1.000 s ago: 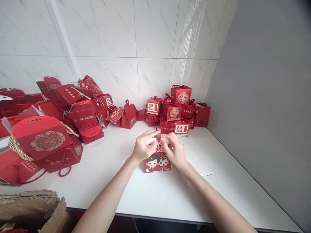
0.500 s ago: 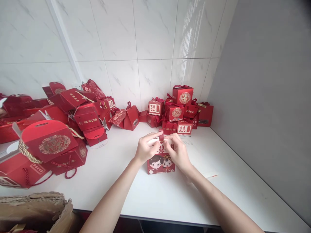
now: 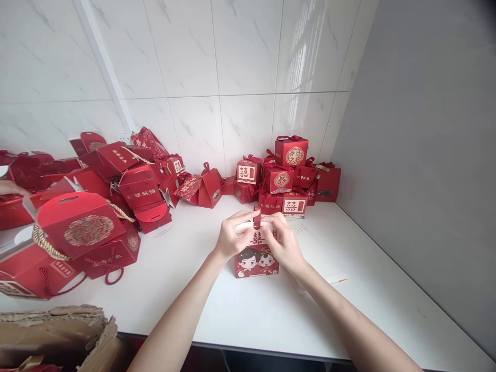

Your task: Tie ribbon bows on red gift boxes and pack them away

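Upright on the white table stands a red and white gift box (image 3: 257, 262), with two cartoon figures printed on its front. A red ribbon loop (image 3: 257, 218) rises from its top edge. My left hand (image 3: 236, 235) pinches the left part of that top edge, thumb in front, a finger reaching the ribbon. On the right side, my right hand (image 3: 283, 240) grips the same edge with thumb and fingers pressed together close to the ribbon. The fingers partly cover the top of the box.
Stacked red gift boxes (image 3: 281, 181) stand against the tiled wall behind. A large heap of red boxes (image 3: 89, 227) fills the left side, where another person's hand (image 3: 11, 188) shows. A torn cardboard carton (image 3: 54, 330) is at lower left; a grey partition (image 3: 418, 155) bounds the right.
My hands and the gift box stay almost in place, with only slight finger movement at the ribbon. At the far left edge, the other person's hand has moved lower and further into view.
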Motion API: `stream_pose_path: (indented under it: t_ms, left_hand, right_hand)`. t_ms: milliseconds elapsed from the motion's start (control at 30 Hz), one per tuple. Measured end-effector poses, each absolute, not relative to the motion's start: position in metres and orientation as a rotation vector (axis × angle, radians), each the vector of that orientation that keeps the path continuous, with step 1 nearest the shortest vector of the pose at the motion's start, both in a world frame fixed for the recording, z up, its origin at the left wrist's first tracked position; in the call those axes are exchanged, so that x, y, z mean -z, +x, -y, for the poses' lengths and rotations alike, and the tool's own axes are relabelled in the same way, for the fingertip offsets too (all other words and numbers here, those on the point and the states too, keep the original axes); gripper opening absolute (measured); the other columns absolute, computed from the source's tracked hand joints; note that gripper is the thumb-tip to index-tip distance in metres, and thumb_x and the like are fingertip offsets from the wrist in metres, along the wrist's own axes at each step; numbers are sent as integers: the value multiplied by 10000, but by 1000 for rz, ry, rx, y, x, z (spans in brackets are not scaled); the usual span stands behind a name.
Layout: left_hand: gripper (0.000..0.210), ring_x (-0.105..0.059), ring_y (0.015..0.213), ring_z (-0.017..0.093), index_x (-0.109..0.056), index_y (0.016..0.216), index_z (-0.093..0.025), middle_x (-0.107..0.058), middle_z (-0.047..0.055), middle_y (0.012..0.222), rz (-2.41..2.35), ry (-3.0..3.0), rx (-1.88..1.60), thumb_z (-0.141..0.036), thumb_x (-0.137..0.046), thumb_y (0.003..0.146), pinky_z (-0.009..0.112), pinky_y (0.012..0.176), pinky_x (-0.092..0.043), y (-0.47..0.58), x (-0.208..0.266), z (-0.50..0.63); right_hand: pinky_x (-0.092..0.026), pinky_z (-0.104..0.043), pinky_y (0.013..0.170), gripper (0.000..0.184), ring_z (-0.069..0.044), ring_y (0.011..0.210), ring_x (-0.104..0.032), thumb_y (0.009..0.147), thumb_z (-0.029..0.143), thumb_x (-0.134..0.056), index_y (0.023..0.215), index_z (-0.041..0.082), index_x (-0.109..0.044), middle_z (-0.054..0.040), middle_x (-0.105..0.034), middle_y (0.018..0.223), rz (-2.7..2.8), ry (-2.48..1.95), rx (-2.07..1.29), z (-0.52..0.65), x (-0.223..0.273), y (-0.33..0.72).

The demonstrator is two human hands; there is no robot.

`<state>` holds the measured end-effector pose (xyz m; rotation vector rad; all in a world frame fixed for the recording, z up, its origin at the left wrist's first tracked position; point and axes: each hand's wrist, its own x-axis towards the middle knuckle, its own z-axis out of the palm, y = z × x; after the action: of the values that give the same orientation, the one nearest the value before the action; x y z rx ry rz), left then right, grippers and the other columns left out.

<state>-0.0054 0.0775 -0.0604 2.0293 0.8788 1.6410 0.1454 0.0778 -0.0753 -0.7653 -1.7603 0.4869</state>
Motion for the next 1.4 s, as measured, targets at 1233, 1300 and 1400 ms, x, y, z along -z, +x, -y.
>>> stream_pose_path:
  t_ms: [1233, 1300, 1400]
  left_hand:
    - [818, -540, 987, 286, -343, 1254, -197, -511, 118, 1087, -704, 2516, -1692, -466, -726, 584, 419, 826, -469, 6, 65, -70]
    - [929, -526, 1008, 299, -302, 1284, -193, -483, 132, 1109, -709, 2497, -1777, -518, -749, 537, 431, 835, -462, 10, 68, -69]
    - [916, -523, 1003, 283, -292, 1284, -191, -474, 127, 1098, -769, 2429, -1869, -435, -766, 539, 415, 830, -462, 17, 71, -68]
  right_hand:
    - [-485, -353, 731, 322, -190, 796, -585, 666, 287, -609, 979, 301, -537, 24, -608, 878, 905, -504, -1208, -109, 76, 182]
    - [-486, -367, 722, 315, -207, 792, -588, 652, 297, -610, 959, 277, -541, 4, -611, 860, 933, -549, -1208, -108, 76, 181]
    - [-486, -353, 705, 292, -209, 787, -591, 641, 298, -631, 922, 264, -557, 0, -621, 862, 918, -540, -1250, -106, 75, 180]
